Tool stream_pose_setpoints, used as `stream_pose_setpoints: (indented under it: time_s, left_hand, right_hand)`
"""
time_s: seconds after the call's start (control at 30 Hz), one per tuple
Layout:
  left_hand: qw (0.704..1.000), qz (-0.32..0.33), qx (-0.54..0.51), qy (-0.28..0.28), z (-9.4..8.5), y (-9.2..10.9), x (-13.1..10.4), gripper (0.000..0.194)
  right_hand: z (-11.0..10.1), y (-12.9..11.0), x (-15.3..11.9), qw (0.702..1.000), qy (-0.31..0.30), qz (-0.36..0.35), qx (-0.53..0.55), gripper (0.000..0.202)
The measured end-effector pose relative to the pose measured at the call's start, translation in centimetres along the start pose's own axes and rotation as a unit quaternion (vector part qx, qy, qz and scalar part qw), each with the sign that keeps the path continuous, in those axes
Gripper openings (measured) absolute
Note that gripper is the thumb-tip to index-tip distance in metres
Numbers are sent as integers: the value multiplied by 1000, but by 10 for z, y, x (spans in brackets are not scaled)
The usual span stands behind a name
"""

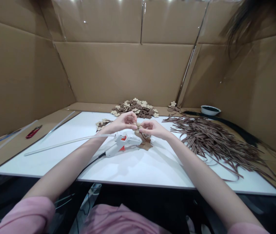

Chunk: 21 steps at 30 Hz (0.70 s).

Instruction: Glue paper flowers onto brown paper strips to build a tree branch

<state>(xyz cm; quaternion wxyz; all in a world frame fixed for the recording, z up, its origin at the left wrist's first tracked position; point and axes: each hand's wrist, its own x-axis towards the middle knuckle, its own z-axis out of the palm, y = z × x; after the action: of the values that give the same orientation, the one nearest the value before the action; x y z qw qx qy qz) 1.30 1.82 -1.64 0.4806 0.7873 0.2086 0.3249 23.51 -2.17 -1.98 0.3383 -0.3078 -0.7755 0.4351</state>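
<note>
Above the middle of the white board, my left hand [126,121] and my right hand [152,128] meet at a small tan flower-shaped piece [138,127]. The fingertips of both hands pinch it from either side. Just below lies a white glue gun [123,143] with an orange trigger, its nozzle pointing right and a long clear glue stick [67,145] sticking out behind. Under the nozzle is a brown patch [145,145] of flat material. Part of the flower is hidden by my fingers.
Behind my hands sits a heap of brown and cream flower cutouts [138,108], with a smaller pile [173,105] to its right. Brown strips [208,139] spread over the right side. A white bowl [210,110] stands behind them. At left lies a red cutter [33,132].
</note>
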Motion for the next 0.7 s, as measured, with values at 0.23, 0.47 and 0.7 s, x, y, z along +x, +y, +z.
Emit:
stream_pose_setpoints:
  time_s: [0.23,0.47,0.7]
  left_hand:
    - [978,63,183,83,-1,6,2,30]
    - [969,48,237,52,-1,10,1,33]
    - [967,42,246,52,2,15,-1,30]
  right_hand:
    - [4,0,1,997,69,34,22,38]
    - [12,0,4,990,128,40,32,39]
    - [13,-1,4,989,139,43,32,33]
